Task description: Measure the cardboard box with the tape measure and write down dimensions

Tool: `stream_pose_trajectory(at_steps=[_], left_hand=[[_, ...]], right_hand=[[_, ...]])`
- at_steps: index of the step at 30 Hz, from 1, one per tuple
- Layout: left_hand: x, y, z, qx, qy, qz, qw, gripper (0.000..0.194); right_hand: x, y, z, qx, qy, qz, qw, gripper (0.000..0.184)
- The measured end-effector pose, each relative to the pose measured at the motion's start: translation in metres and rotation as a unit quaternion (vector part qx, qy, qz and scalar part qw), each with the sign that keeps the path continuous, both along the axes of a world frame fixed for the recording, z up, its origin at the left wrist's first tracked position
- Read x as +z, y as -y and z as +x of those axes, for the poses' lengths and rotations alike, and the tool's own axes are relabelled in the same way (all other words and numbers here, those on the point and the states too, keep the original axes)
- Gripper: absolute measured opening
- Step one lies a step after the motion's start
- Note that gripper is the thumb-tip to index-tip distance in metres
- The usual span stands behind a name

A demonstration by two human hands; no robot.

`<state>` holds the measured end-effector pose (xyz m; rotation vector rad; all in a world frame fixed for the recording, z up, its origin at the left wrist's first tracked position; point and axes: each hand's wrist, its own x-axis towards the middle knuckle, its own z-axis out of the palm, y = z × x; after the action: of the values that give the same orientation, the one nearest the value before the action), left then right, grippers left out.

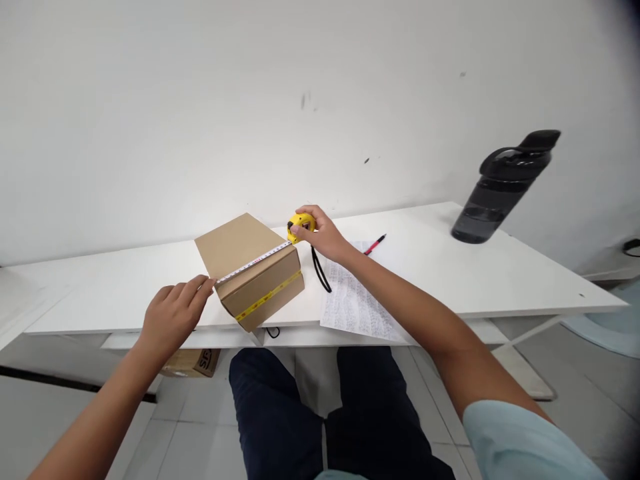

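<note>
A brown cardboard box [250, 267] with yellow tape on its side sits near the front edge of the white table [125, 287]. A tape blade [255, 262] is stretched along the box's top edge. My right hand [323, 233] grips the yellow tape measure case [300, 223] at the box's far right corner. My left hand [175, 310] pinches the blade's end at the box's near left corner. A black wrist strap [320, 270] hangs from the case onto the table.
A printed sheet of paper [353, 303] lies right of the box, with a red pen [375, 245] behind it. A dark water bottle [500, 190] stands at the far right. Another cardboard box [193, 362] is on the floor under the table.
</note>
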<state>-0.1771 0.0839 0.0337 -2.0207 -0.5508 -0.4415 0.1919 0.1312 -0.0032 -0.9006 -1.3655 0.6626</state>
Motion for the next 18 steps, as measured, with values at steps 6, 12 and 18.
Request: stream_pose_trajectory(at_steps=[6, 12, 18], left_hand=[[0.028, 0.039, 0.015, -0.057, 0.083, 0.095, 0.99, 0.034], [0.0, 0.085, 0.071, -0.205, 0.125, 0.028, 0.97, 0.019], [-0.027, 0.092, 0.127, -0.171, 0.208, -0.079, 0.96, 0.028]], right_hand=[[0.011, 0.059, 0.008, 0.022, -0.06, 0.003, 0.998, 0.049], [0.023, 0.148, -0.018, 0.148, -0.01, -0.033, 0.988, 0.046], [0.019, 0.15, -0.03, 0.122, -0.039, -0.045, 0.991, 0.055]])
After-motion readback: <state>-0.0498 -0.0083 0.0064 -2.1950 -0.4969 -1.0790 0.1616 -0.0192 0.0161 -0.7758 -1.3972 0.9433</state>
